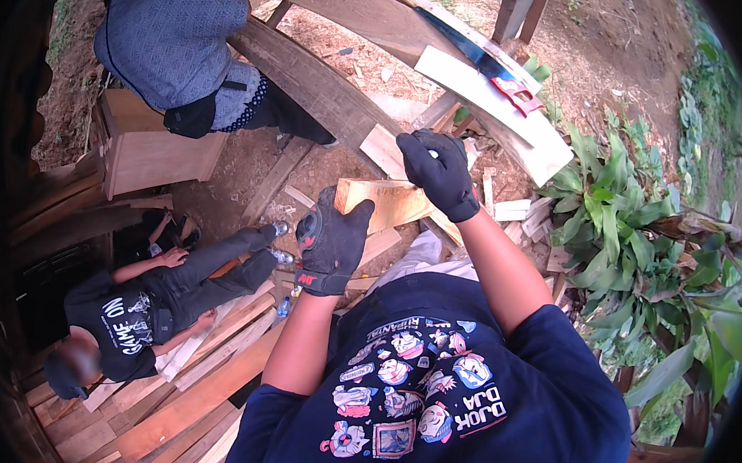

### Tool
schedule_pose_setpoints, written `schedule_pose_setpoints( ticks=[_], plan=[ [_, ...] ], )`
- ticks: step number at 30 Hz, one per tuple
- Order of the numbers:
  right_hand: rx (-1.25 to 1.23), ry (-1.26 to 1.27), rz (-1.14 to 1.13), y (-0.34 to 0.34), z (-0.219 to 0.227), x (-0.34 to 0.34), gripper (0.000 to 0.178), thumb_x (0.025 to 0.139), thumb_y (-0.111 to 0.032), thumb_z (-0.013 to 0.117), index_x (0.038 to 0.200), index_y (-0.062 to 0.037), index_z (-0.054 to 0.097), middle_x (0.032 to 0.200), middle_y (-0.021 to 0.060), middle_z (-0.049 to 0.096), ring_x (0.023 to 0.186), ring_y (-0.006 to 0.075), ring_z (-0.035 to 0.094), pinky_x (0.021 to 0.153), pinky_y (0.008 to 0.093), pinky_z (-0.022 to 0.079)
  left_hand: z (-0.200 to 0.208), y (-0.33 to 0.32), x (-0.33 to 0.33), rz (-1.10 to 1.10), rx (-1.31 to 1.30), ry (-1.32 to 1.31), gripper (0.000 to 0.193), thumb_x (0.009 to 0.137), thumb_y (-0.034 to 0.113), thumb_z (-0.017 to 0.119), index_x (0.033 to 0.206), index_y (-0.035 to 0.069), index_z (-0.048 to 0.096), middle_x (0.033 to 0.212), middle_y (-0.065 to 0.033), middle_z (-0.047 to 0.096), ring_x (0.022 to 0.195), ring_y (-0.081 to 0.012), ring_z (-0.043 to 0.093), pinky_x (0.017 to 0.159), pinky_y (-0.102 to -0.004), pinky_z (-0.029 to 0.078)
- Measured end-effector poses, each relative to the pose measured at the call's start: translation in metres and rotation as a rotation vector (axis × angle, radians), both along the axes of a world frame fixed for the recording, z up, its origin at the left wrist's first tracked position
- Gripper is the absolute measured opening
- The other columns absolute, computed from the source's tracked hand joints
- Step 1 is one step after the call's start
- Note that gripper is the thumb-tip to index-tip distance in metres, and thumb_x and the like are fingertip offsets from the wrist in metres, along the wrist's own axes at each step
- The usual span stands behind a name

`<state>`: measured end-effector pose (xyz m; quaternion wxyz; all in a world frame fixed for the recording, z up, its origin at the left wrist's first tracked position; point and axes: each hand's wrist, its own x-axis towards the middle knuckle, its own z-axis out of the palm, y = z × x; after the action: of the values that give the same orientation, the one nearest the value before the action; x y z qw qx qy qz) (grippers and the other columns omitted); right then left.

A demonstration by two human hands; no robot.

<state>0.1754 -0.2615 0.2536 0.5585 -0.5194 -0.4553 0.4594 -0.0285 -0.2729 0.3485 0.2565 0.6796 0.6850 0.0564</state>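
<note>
Closest to the lens was the person's own chest in a dark navy T-shirt with cartoon prints, both bare forearms rising from it. The left hand, in a black work glove with a red patch, was pressed against the left end of a pale, freshly cut rectangular wooden block, fingers up along its edge and thumb spread; how firmly it gripped could not be told. The right hand, in a matching black glove, was curled narrow over the block's upper right corner, with something small and pale showing between its fingers. The block sat between the two hands, raised in front of the chest above the ground.

Just beyond the right hand lay a long pale plank running diagonally, its sawn end jutting toward the green broad-leaved plants on the right. A handsaw with a dark blade and red handle rested along the plank's upper edge. Short offcuts of wood were scattered under and beside the block, crowding the ground there.

To the left, a seated person in a black T-shirt and dark trousers leaned back on a stack of long boards, legs stretched toward the offcuts. Farther back, a second person in a blue-grey top bent beside a plain wooden cabinet. Bare brown earth lay open between the cabinet and the block.
</note>
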Motion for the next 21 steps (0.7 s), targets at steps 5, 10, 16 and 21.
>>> schedule_pose_setpoints(
  ticks=[5,10,16,21],
  plan=[
    [0.262,-0.183,-0.144,0.015,-0.016,-0.017,0.042,0.107,-0.026,0.063,0.071,-0.004,0.063,0.061,0.0066,0.056,0.055,0.0211,0.056,0.06,0.0402,0.043,0.005,-0.002,0.004,0.002,-0.007,0.023,0.042,0.092,0.037,0.079,0.116,0.003,0.074,0.103,-0.0206,0.08,0.097,-0.0398,0.078,0.086,-0.0499,0.06],
    [-0.153,-0.111,0.02,0.0,-0.069,-0.015,0.027,0.104,-0.026,0.065,0.108,-0.0039,0.08,0.074,0.0148,0.066,0.068,0.0327,0.066,0.068,0.0439,0.049,-0.002,-0.001,0.0,-0.01,0.07,-0.037,0.042,0.092,0.037,0.08,0.117,0.003,0.074,0.101,-0.0204,0.08,0.096,-0.0396,0.078,0.085,-0.0498,0.06],
    [0.15,-0.118,0.048,0.001,0.008,-0.005,0.028,0.106,-0.027,0.063,0.105,-0.0033,0.078,0.076,0.0145,0.067,0.068,0.0304,0.064,0.068,0.0416,0.048,0.0,0.003,-0.003,0.042,-0.029,-0.027,0.043,0.091,0.037,0.08,0.117,0.003,0.074,0.101,-0.0206,0.08,0.096,-0.0392,0.078,0.085,-0.0495,0.059],
    [-0.01,-0.144,0.019,0.028,-0.041,-0.004,0.044,0.105,-0.039,0.065,0.088,0.0005,0.076,0.072,0.0164,0.066,0.066,0.0296,0.062,0.069,0.0438,0.047,-0.006,0.005,-0.006,-0.015,0.035,-0.016,0.043,0.09,0.036,0.081,0.115,0.001,0.075,0.102,-0.021,0.08,0.096,-0.0397,0.078,0.085,-0.0503,0.059]
  ],
)
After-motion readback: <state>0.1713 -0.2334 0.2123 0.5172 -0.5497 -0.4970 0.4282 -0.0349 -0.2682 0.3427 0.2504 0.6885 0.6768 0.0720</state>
